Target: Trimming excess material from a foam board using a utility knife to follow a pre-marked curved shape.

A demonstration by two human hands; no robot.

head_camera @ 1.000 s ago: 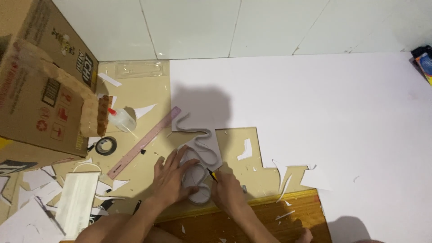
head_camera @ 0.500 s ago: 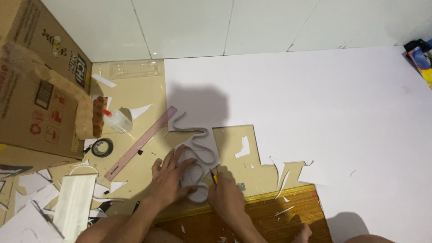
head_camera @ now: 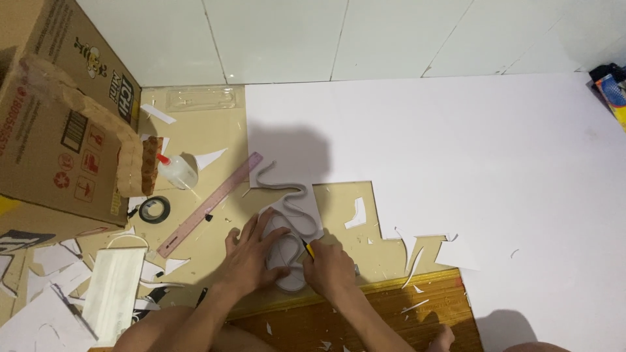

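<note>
My left hand (head_camera: 251,257) lies flat, fingers spread, pressing down on a white foam-board cutout (head_camera: 287,251) with a curvy outline. My right hand (head_camera: 331,267) is closed around a yellow-handled craft knife (head_camera: 307,248), its tip at the cutout's right edge. A wavy strip of the cutout's raised edge (head_camera: 282,189) runs up toward a large white sheet (head_camera: 456,169). Both hands sit at the lower middle of the head view, over a tan cutting board (head_camera: 215,143).
A cardboard box (head_camera: 59,111) stands at the left. Beside it are a glue bottle (head_camera: 175,171), a tape roll (head_camera: 154,209), a pink ruler (head_camera: 210,204) and a face mask (head_camera: 114,293). White offcuts litter the board and the wooden floor (head_camera: 365,319).
The view has shifted slightly. Both hands stay on the cutout, with the right hand and knife moved a little along its right edge.
</note>
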